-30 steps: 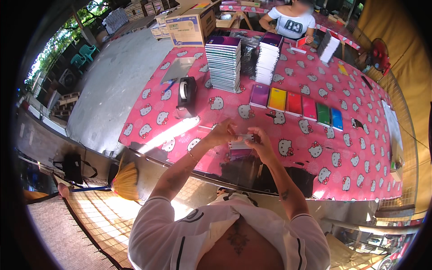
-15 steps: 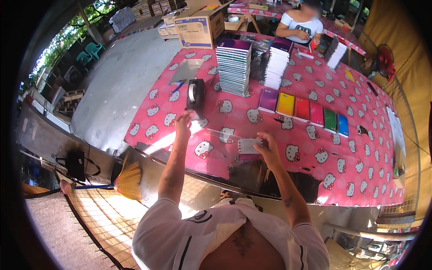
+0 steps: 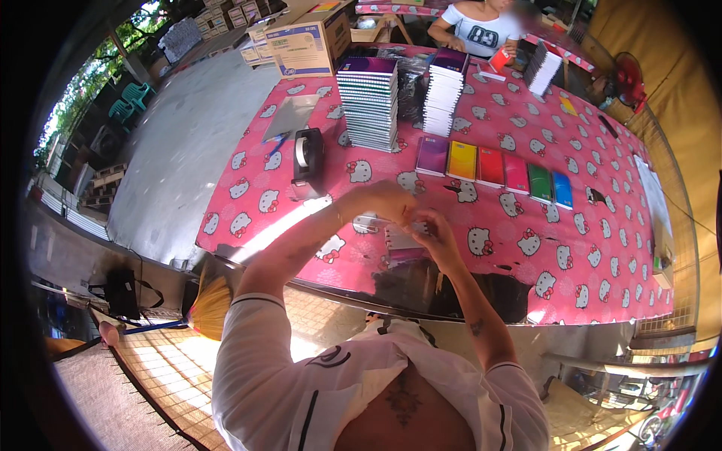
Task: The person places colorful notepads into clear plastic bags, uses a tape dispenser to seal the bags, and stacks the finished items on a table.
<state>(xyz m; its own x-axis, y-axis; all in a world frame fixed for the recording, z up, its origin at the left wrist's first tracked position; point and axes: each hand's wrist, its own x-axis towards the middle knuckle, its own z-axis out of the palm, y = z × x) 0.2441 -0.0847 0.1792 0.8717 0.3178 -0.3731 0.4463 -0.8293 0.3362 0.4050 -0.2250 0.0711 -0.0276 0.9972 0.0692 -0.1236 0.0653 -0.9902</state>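
Observation:
My left hand and my right hand meet over the near middle of the pink table. Just under them is a small bundle of notebooks with pink and white edges, and my right fingers rest on its top. My left fingers are pinched together against the right ones, on what looks like a short strip of clear tape. A black tape dispenser stands to the left of my hands.
Two tall notebook stacks stand behind a row of coloured notebooks. A cardboard box sits at the far left corner. Another person sits at the far side. A broom lies below the near edge.
Half a second ago my left hand was out at the tape dispenser. It has come back to the right hand and the bundle.

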